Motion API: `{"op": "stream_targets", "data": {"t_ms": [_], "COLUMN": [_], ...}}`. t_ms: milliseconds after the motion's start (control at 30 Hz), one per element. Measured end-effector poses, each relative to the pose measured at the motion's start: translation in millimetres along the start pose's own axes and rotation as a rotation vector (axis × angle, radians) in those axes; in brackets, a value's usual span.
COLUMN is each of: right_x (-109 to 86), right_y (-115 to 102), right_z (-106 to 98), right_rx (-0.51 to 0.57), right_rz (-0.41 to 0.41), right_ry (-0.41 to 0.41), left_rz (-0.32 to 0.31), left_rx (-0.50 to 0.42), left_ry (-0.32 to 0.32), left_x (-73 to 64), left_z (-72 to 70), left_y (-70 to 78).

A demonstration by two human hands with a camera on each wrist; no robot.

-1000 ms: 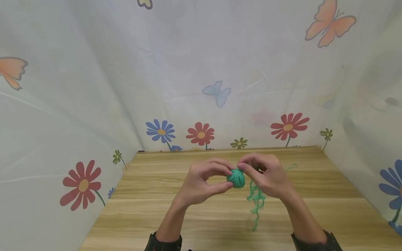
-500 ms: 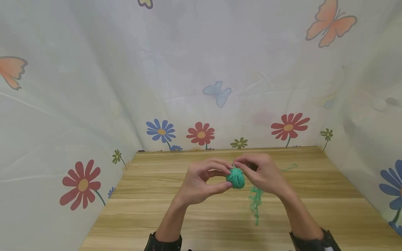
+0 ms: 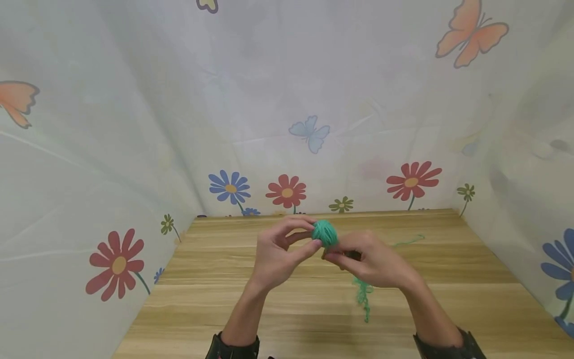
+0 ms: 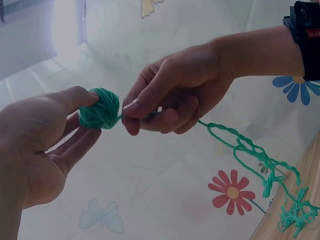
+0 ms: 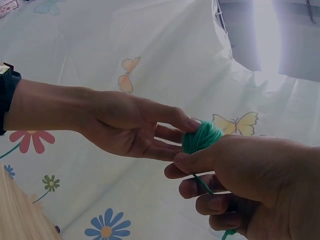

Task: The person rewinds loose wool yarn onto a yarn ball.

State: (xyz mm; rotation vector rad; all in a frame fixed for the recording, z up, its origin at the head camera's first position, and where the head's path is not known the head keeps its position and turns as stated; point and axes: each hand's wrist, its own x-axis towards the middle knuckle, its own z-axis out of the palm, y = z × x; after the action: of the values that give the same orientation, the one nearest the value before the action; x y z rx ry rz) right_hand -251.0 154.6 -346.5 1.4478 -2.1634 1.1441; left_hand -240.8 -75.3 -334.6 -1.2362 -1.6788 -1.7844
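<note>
A small ball of green yarn [image 3: 325, 233] is held above the table between the thumb and fingertips of my left hand [image 3: 278, 254]. Close beside it, my right hand [image 3: 372, 257] pinches the strand between thumb and index finger. In the left wrist view a short bit of yarn runs from the ball [image 4: 100, 109] to those fingertips. Out of the other side of the right hand the loose yarn [image 4: 245, 145] trails in tangled loops. From the right wrist side, the strand [image 5: 202, 184] crosses the curled fingers, and the right thumb partly hides the ball.
A wood-grain table [image 3: 215, 309] lies under both hands. More loose yarn [image 3: 363, 296] hangs or lies below the right hand, and a thin tail [image 3: 410, 240] stretches right across the tabletop. A pale curtain [image 3: 251, 89] with flowers and butterflies surrounds the table.
The right hand has gone from the ball's top to below its right side, carrying the strand. The left hand has tipped the ball up and slightly left.
</note>
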Motion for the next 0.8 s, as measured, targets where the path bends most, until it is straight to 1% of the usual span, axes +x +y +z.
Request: {"op": "stream_targets", "data": {"t_ms": [167,300,400,500,567,800], "right_x": [1.4,3.3,4.5,5.0,4.7,1.4], "right_y": [-18,-34,-42,-46,-46,-40], "right_z": [-2,-6,-9,-11,-12,-12], "right_rx": [0.042,0.088,0.130,0.151,0.143,0.119], "right_rz": [-0.076,-0.161,-0.209,-0.221,-0.213,-0.144], "right_ry": [0.006,0.023,0.043,0.074,0.105,0.193], "left_rz": [0.011,0.019,0.018,0.014,0.010,0.008], "left_rx": [0.035,0.060,0.073,0.075,0.067,0.027], "left_ry": [0.018,0.012,-0.003,-0.030,-0.052,-0.130], "left_x": [0.3,1.4,2.0,1.8,1.8,2.3], "left_z": [0.0,0.6,0.7,0.6,0.8,2.9], "left_y": [-1.3,-0.9,-0.4,-0.4,-0.6,-0.9]}}
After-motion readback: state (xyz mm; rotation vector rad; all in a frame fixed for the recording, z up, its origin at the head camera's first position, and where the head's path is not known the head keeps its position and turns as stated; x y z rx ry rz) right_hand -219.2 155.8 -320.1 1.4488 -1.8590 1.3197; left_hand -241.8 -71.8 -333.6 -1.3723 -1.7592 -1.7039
